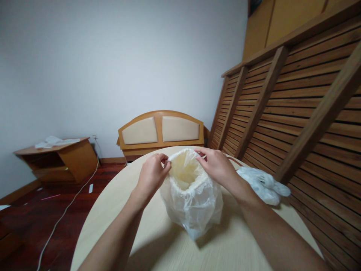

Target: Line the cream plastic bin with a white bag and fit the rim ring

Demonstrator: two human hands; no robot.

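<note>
A translucent white plastic bag (194,205) lines a container that stands upright on the round table (109,210). Its edge is folded outward over the rim, and the lower part hangs loose around the outside. The container itself is mostly hidden; the inside looks yellowish. My left hand (153,169) pinches the bag's edge at the left of the opening, fingers curled. On the far right side of the opening, my right hand (216,163) grips the same edge between thumb and fingers.
A bundled white plastic bag (261,184) lies at the table's right. Slatted wooden panels (282,113) lean close on the right. Behind stands a headboard (160,130). To the left are a low wooden cabinet (76,162) and a white cable (69,205) across the floor.
</note>
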